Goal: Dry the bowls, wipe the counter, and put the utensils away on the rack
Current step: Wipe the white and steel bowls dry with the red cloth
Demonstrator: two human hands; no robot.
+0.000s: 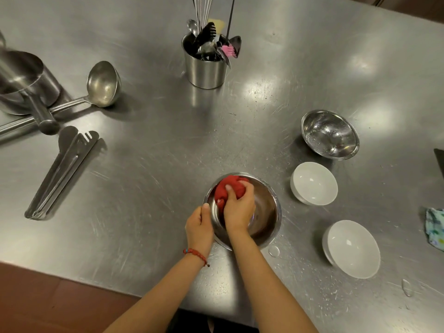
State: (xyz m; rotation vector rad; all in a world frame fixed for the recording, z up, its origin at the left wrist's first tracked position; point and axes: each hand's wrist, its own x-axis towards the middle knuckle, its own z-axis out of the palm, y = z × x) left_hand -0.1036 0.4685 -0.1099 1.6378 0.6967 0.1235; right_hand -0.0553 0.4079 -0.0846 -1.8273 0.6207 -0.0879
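A round stainless-steel mixing bowl (264,212) sits near the front edge of the brushed steel counter (149,164), tipped slightly toward the person. Inside it, the right hand (237,207) has its fingers curled around a bunched red cloth (227,188), pressing the cloth against the bowl's far-left inner wall. The left hand (199,224), with a red beaded bracelet (194,254) on its wrist, grips the bowl's left rim, thumb lying on top of the edge and fingers wrapped under the outside. Just to the right of this bowl stands a small white ceramic bowl (314,183), upright, and nearer the front right a second white ceramic bowl (352,248), also upright. Beyond the first white one sits a smaller shiny steel bowl (330,134) with water droplets on its inside. Drops of water (274,251) lie on the counter beside the held bowl's front. At the right edge a patterned pale-green cloth (435,228) is partly in view. Further back, near the middle, a cylindrical steel utensil holder (204,68) stands, holding a whisk, spoons, black tongs and a pink brush. On the left lie long steel tongs (62,174), a large steel ladle (103,84) with its bowl facing up, and a steel saucepan (21,80) with its handle pointing toward the front.
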